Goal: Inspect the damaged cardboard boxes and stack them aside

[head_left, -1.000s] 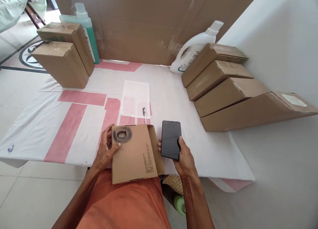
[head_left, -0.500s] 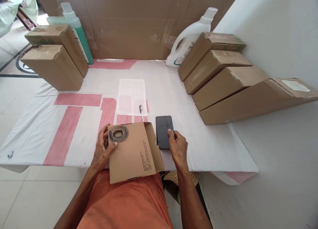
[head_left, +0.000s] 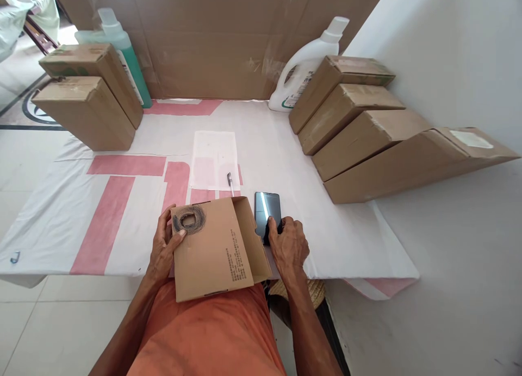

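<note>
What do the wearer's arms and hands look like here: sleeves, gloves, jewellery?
Both forearms are bare to the frame's bottom edge, no sleeves in view. The left hand and right hand are bare: no gloves, and no rings, watch or wristbands that I can make out. The only clothing showing is orange fabric between the arms.

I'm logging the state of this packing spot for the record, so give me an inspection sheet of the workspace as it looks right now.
Surface: white cloth with pink bands covering the floor.
Job's things: open cardboard box on the person's lap and the cloth's edge; black phone flat on the cloth beside it.
Clutter: sheet of paper, pen, two sealed boxes far left, four leaning boxes right, green bottle, white jug.
Grippers: left hand grips the box's left edge; right hand fingers on the phone's near end.
Cables: nothing seen.
Surroundings: cardboard sheet behind, white wall right, tiled floor.
</note>
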Available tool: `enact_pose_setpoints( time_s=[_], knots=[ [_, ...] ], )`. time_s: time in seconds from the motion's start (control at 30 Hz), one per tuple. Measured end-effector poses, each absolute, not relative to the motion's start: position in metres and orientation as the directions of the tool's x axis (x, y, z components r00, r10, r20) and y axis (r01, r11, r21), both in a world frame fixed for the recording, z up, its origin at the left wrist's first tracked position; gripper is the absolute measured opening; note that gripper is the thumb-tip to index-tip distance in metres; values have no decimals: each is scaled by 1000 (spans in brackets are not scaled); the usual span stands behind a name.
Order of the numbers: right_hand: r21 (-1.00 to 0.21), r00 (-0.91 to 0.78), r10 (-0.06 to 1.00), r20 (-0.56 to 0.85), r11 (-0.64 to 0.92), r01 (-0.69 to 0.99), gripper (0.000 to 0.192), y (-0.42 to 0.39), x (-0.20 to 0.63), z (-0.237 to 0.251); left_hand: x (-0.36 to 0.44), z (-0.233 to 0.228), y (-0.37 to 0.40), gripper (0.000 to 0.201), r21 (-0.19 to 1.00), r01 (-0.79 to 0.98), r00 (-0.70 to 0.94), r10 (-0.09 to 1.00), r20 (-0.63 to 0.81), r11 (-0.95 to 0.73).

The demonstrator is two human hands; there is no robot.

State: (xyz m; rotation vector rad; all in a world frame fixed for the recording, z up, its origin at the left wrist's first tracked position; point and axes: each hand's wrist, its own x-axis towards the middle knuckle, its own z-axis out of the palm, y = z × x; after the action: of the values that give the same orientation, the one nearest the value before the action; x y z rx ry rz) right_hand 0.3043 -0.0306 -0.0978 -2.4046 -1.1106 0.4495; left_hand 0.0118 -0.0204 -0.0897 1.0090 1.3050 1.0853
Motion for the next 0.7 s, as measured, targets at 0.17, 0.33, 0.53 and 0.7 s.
enact_pose_setpoints(
  time_s=[0.17,0.33,0.53,0.7],
  knots=[
    [-726,580,814,-37,-420,544,69,-40,300,-90,12,-92,-21,81,953,-159,-60,961,-270,258],
    [-944,158,931,-330,-326,-51,76,-59,277,-78,17,-91,-20,80,922,-245,-45,946,-321,301],
    [-894,15,970,-244,-219,-392,69,-71,250,-58,21,-88,-25,77,913,-259,-9,944,-330,316],
    [-984,22,994,-108,-103,-148,74,-81,243,-46,29,-64,-26,71,949,-208,0,970,-243,238]
  ],
)
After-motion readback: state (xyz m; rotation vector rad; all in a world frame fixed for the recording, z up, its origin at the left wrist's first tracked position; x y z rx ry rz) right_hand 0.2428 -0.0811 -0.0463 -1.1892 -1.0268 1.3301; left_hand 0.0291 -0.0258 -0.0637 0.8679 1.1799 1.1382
